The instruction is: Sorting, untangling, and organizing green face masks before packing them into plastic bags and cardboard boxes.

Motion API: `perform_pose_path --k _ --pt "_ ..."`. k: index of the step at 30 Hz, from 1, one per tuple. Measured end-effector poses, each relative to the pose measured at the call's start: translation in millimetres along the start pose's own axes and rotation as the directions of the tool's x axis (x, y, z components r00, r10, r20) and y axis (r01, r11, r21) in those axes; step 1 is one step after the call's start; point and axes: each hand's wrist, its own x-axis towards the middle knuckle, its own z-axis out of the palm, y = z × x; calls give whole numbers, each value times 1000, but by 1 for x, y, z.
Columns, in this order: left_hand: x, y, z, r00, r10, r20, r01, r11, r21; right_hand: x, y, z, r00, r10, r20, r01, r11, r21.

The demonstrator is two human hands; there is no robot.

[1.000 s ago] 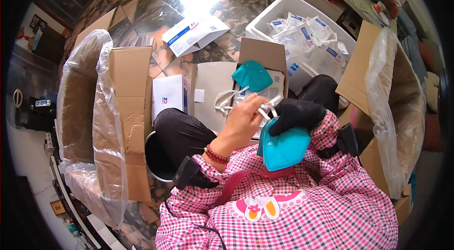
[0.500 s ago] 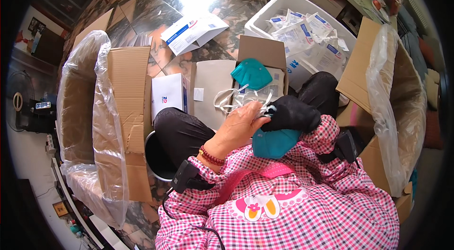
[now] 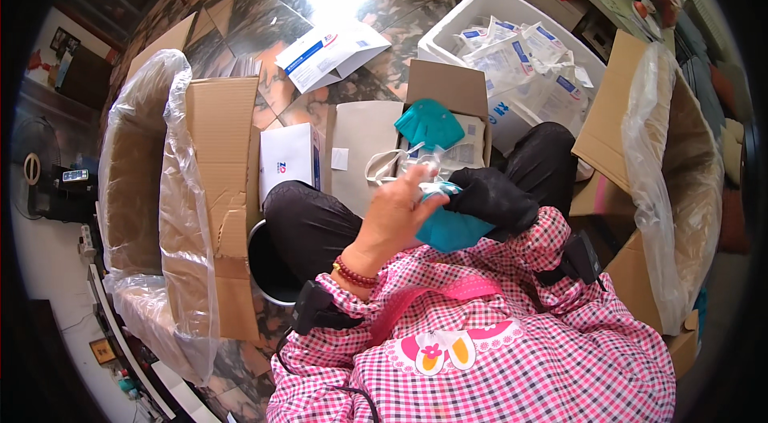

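My right hand [image 3: 496, 200], in a black glove, is closed on a teal folded face mask [image 3: 450, 228] above my lap. The mask's lower part shows below the glove. My bare left hand [image 3: 394, 211], with a beaded bracelet at the wrist, is at the mask's upper left edge. Its thumb and fingers are bent around white elastic straps [image 3: 384, 164], slightly smeared by motion. Just beyond, another teal face mask [image 3: 430, 124] lies on packets [image 3: 470, 135] in an open cardboard box [image 3: 446, 80].
Plastic-lined cartons stand left [image 3: 220, 159] and right [image 3: 668, 183]. A white foam box [image 3: 448, 19] holds clear packets [image 3: 532, 63]. Between my knees and the floor sheet lie a small white box [image 3: 286, 157] and a dark bin [image 3: 268, 267]. Opened white packaging [image 3: 328, 55] rests on the tiles.
The held mask has moved up and slightly left along with the gloved hand. My left fingers have lifted and loosened somewhat around the straps. The view has shifted slightly.
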Motion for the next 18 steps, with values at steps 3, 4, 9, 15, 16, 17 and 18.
perform_pose_path --k 3,4,9,15,16,17,18 --pt "-6 -5 11 956 260 -136 -233 954 186 0 2 7 983 -168 -73 178 971 160" --pt "-6 -2 11 961 253 -112 -220 944 247 1 -3 10 984 -144 -101 154 983 98" --pt "-10 -3 16 940 288 -183 -221 923 316 1 -3 7 986 126 -108 -121 991 55" --pt "-4 -1 24 944 290 -156 -259 947 193 -7 -8 13 957 -158 -244 139 986 -90" --pt "-4 -7 24 944 290 -158 -259 946 194 -7 -8 13 956 -160 -244 141 986 -91" --pt "-5 -13 23 935 321 -154 -279 929 241 -8 -8 13 962 -144 -232 112 983 -147" --pt "-5 -14 21 925 351 -146 -300 910 285 -9 -9 13 967 -124 -221 79 976 -202"
